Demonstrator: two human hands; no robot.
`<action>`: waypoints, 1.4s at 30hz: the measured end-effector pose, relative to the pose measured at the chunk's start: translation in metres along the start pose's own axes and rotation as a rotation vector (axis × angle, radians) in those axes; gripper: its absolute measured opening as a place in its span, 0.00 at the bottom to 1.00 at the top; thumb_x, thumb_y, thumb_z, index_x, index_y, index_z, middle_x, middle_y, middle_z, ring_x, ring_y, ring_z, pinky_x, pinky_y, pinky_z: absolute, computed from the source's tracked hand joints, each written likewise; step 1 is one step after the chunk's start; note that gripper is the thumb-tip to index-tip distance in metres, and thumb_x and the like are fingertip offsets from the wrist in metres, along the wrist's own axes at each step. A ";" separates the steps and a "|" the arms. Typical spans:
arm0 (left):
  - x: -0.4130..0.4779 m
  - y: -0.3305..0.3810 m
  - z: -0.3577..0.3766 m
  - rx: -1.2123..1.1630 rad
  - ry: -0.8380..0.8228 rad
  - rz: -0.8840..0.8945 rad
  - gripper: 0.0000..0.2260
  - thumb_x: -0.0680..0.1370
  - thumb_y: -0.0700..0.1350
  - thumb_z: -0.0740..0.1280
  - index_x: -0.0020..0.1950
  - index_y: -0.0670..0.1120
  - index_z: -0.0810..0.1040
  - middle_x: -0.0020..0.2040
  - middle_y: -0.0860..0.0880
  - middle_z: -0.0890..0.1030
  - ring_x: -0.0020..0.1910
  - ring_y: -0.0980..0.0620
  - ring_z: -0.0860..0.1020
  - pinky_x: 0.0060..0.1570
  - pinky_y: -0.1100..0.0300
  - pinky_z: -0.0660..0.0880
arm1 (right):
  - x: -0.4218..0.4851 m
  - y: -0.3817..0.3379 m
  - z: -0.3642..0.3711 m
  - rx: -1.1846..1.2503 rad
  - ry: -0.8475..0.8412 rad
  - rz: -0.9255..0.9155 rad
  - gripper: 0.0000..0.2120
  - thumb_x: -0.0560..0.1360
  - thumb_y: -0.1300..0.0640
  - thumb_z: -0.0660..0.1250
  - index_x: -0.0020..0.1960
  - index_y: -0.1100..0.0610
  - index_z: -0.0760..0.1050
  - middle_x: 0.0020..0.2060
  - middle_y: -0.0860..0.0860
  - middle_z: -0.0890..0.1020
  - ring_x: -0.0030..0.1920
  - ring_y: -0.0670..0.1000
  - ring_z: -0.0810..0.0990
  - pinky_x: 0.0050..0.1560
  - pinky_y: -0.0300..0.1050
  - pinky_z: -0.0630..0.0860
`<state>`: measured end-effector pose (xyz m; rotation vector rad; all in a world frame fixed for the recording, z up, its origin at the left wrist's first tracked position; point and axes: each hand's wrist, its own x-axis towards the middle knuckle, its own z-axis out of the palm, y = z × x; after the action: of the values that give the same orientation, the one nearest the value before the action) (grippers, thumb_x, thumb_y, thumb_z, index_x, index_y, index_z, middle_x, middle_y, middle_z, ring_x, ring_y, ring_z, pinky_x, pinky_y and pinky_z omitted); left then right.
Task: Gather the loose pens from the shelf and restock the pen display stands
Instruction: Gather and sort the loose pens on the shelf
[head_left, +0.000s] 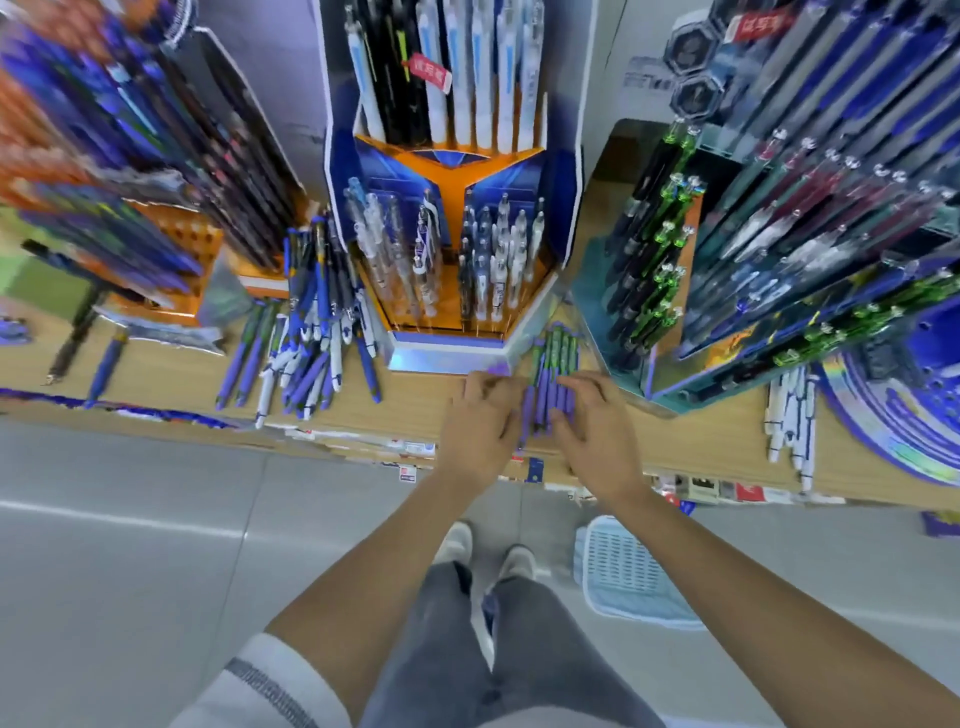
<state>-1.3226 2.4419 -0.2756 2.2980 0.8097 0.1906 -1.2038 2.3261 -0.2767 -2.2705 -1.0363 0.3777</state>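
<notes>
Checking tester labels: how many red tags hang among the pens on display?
2: one red tag on the centre stand's tall pens, another at the top right, on the right display. Others may be hidden.

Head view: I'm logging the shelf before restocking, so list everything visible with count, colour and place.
purple-and-green pens: small bundle, purple and green, shelf front, between the hands
loose pens: a pile, blue and white, left of the centre stand
white pens: several, white with blue, shelf right
centre display stand: one, blue and orange, behind the bundle
right display stand: one, teal, holds green and black pens
left display stand: one, orange, blurred
basket: one, pale blue, floor
shelf: one, wood-toned
left hand: at the bundle's left side
right hand: fingers over the bundle
</notes>
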 end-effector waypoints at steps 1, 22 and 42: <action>-0.005 -0.006 -0.008 -0.045 0.057 -0.017 0.19 0.75 0.45 0.58 0.64 0.45 0.77 0.56 0.43 0.76 0.54 0.43 0.75 0.52 0.51 0.74 | 0.002 -0.010 -0.001 0.041 -0.003 -0.026 0.15 0.75 0.61 0.68 0.61 0.59 0.76 0.57 0.55 0.76 0.57 0.49 0.73 0.59 0.35 0.65; -0.036 -0.235 -0.197 0.045 0.046 -0.464 0.14 0.72 0.53 0.72 0.53 0.47 0.76 0.50 0.47 0.81 0.50 0.44 0.79 0.44 0.52 0.75 | 0.035 -0.254 0.184 0.184 -0.201 0.164 0.17 0.67 0.40 0.58 0.46 0.48 0.79 0.33 0.49 0.83 0.35 0.54 0.83 0.40 0.56 0.80; -0.024 -0.230 -0.225 0.288 -0.204 -0.361 0.11 0.76 0.51 0.64 0.41 0.44 0.70 0.38 0.47 0.72 0.40 0.44 0.73 0.37 0.57 0.68 | 0.020 -0.275 0.213 -0.135 -0.191 0.413 0.15 0.70 0.51 0.69 0.27 0.55 0.73 0.26 0.54 0.80 0.30 0.54 0.79 0.28 0.41 0.73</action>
<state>-1.5335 2.6851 -0.2532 2.3310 1.1855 -0.3368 -1.4537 2.5684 -0.2679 -2.6107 -0.6903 0.7253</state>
